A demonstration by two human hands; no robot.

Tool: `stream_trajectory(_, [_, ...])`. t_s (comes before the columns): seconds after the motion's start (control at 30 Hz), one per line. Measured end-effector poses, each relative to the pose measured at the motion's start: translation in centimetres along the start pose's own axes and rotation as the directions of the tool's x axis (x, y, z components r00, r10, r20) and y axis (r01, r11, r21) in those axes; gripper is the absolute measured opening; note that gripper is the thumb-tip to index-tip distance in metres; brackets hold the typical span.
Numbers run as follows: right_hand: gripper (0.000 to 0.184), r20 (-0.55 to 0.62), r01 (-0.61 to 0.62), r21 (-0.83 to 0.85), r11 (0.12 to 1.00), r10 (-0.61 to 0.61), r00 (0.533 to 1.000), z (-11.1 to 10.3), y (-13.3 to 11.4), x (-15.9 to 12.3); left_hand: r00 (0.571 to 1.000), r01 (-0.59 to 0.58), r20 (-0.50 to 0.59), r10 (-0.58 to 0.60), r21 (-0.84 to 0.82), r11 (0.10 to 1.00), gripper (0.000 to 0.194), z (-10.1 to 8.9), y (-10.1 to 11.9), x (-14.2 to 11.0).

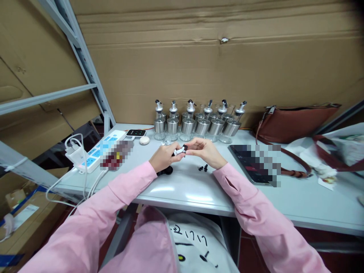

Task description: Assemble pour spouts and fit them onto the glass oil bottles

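My left hand (164, 157) is closed around a silver pourer spout (178, 152) above the table. At the spout's tip, the fingers of my right hand (206, 151) pinch a small black cap (184, 147). Below and right of the spout, several small black caps (205, 168) lie on the table. Black round parts (168, 170) sit under my left wrist, partly hidden. Behind my hands stands a row of glass and steel oil bottles (188, 125), the front ones topped with silver pourers with black tips.
A white power strip (118, 134) with cables, a black device (136, 133) and a round white case (144, 140) lie to the left. On the right are a dark tablet (241, 163) and a brown bag (295, 123). Cardboard (199, 68) backs the table (184, 193).
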State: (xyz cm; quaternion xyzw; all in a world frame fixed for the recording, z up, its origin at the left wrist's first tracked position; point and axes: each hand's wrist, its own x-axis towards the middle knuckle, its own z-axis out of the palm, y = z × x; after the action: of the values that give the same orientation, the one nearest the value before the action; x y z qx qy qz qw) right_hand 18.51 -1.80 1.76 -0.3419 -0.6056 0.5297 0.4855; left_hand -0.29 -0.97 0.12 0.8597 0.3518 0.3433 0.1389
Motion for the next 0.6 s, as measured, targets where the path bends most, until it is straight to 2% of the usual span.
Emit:
stream_trajectory(0.2, [0.029,-0.039,0.046,0.03,0.999,-0.045,0.998,0.22,0.32,0.19,0.999,0.041,-0.017,-0.042,-0.065,0.997,0.025,0.26,0.23,-0.02])
stream_trajectory(0.33, [0.031,-0.045,0.064,0.002,0.998,-0.064,0.997,0.23,0.42,0.2,0.999,0.03,0.017,-0.029,-0.096,0.995,0.03,0.22,0.58,-0.17])
stream_trajectory(0.6, [0.029,0.011,0.062,-0.021,0.998,-0.062,0.998,0.58,-0.18,-0.03,1.0,-0.004,-0.016,0.003,-0.057,0.998,0.035,-0.19,0.3,0.14])
